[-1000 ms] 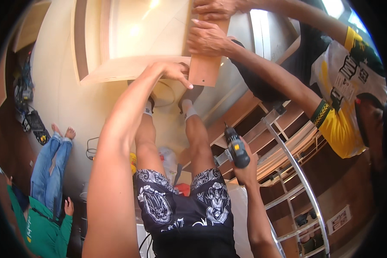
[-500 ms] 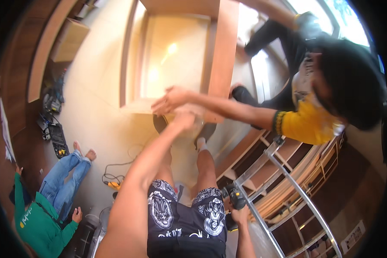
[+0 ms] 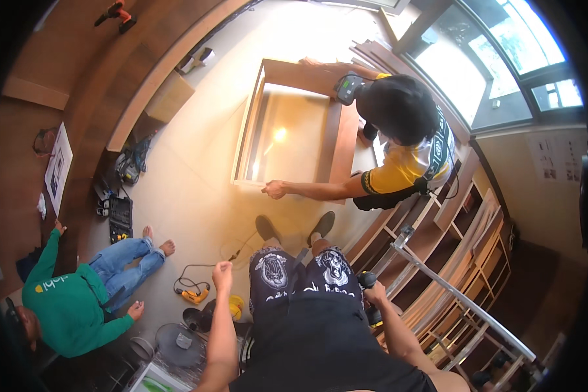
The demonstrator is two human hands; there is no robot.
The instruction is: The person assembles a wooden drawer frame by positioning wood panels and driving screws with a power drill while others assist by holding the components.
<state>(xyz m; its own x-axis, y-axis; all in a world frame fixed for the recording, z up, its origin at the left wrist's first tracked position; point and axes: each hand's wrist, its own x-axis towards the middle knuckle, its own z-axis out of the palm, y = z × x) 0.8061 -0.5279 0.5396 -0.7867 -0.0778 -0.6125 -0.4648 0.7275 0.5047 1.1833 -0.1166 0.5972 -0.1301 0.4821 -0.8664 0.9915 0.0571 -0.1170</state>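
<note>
My left hand (image 3: 223, 277) is raised in front of my left thigh, fingers curled together. Whatever may be in it is hidden. Beside my right thigh, my right hand (image 3: 376, 295) is wrapped round a black-and-yellow cordless drill (image 3: 367, 280), partly covered by the hand. Ahead of my feet an open wooden cabinet box (image 3: 343, 140) rests on the floor. A co-worker in a yellow-sleeved shirt (image 3: 398, 170) crouches at its right, one hand (image 3: 276, 189) at its near edge and the other at its far side.
A metal ladder (image 3: 460, 294) and stacked wooden frames (image 3: 431, 245) stand at my right. An orange corded tool (image 3: 194, 295) lies on the floor at left, near a black tool case (image 3: 120, 219). Another person in green (image 3: 68, 307) sits at far left.
My left arm has drawn back from beside the co-worker's hand to near my thigh. The co-worker's hand has moved onto the box edge. My view has shifted back; the drill stays in my right hand.
</note>
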